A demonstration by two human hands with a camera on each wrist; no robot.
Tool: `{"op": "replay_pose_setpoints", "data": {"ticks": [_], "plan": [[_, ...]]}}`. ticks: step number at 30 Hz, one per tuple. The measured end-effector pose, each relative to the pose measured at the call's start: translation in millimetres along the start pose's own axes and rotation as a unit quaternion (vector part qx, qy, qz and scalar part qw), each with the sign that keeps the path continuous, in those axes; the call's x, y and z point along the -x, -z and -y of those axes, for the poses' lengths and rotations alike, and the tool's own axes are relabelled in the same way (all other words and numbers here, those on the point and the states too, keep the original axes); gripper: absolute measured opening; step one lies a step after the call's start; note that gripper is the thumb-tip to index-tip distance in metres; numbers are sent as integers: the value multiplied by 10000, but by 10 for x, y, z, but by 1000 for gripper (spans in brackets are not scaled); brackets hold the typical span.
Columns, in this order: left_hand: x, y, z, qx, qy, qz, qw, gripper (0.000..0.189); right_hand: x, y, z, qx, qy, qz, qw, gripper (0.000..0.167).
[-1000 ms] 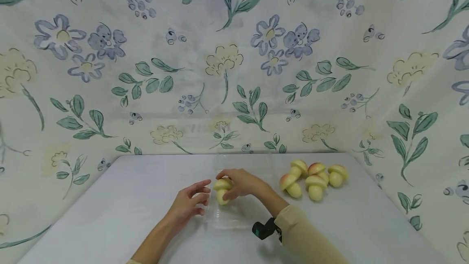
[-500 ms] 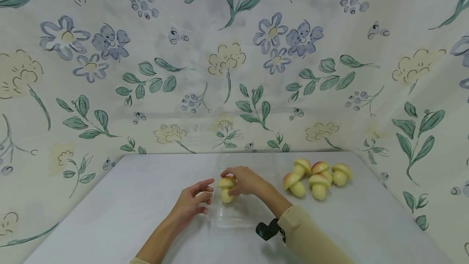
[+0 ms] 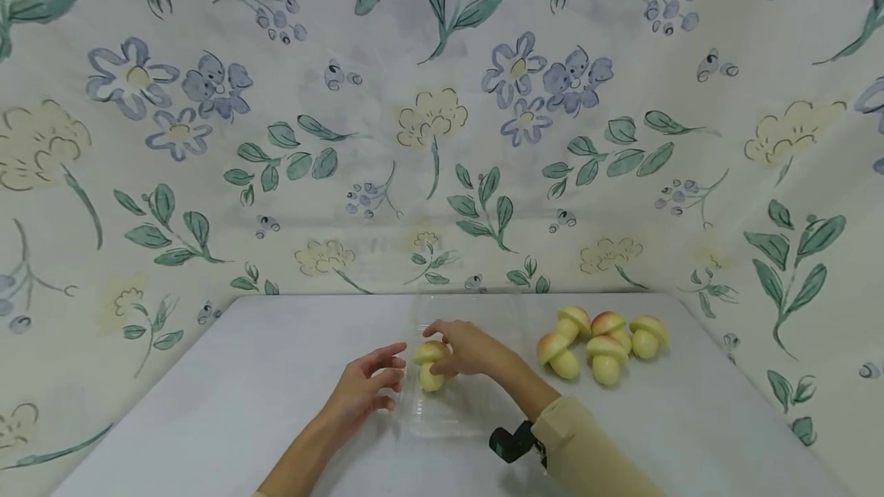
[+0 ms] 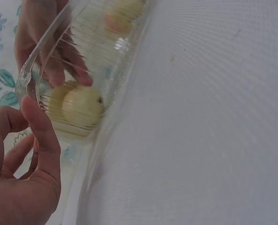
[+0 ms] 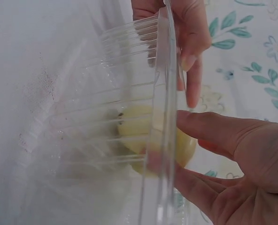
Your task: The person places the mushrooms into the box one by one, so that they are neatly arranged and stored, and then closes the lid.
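Note:
A pale yellow mushroom-shaped piece [image 3: 431,380] stands inside a clear ribbed plastic box [image 3: 493,413], near its left wall. My right hand [image 3: 473,347] reaches over it, the index finger raised just above the cap and the thumb beside the cap's right edge. In the right wrist view, that thumb [image 5: 206,126] and a finger lie on either side of the mushroom [image 5: 138,126], spread apart. Loosely bent, my left hand [image 3: 361,390] is at the box's left side. Its index finger [image 4: 47,140] is close to the rim [image 4: 26,77]; contact is hard to tell.
Several more yellow mushroom-shaped pieces [image 3: 608,359], some with reddish caps, lie grouped on the white table [image 3: 242,405] to the right of the box. A flowered cloth [image 3: 442,159] hangs behind the table. A black wrist camera [image 3: 512,443] sits on my right wrist.
The mushroom sits slightly lower relative to my right hand, and a gap now shows between index finger and cap. My left hand stays at the box's left side. The view has shifted slightly.

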State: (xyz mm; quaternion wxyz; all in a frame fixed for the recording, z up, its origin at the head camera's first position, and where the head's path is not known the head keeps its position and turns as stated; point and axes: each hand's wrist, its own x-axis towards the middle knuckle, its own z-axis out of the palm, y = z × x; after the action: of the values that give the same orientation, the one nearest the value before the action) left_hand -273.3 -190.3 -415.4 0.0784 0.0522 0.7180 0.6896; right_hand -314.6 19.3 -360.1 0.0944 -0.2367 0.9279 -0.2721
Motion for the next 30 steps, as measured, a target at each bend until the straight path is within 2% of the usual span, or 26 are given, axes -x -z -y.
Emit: {"op": "replay_pose_setpoints", "data": {"ticks": [8, 13, 21, 27, 30], "plan": [[8, 2, -9, -30, -11, -25, 10000, 56, 93, 115, -66, 222, 391, -124, 9989, 58], [-1, 2, -2, -54, 44, -36, 10000, 56, 202, 238, -129, 404, 590, -338, 9969, 59], [-37, 4, -28, 18, 3, -116, 9999, 55, 423, 490, -234, -18, 649, -581, 9962, 54], [-21, 0, -17, 58, 76, -63, 9999, 55, 586, 583, -387, -69, 897, -832, 9925, 54], [-14, -16, -8, 64, 93, -77, 9999, 55, 658, 629, -449, -90, 896, -924, 9916, 55]]}}
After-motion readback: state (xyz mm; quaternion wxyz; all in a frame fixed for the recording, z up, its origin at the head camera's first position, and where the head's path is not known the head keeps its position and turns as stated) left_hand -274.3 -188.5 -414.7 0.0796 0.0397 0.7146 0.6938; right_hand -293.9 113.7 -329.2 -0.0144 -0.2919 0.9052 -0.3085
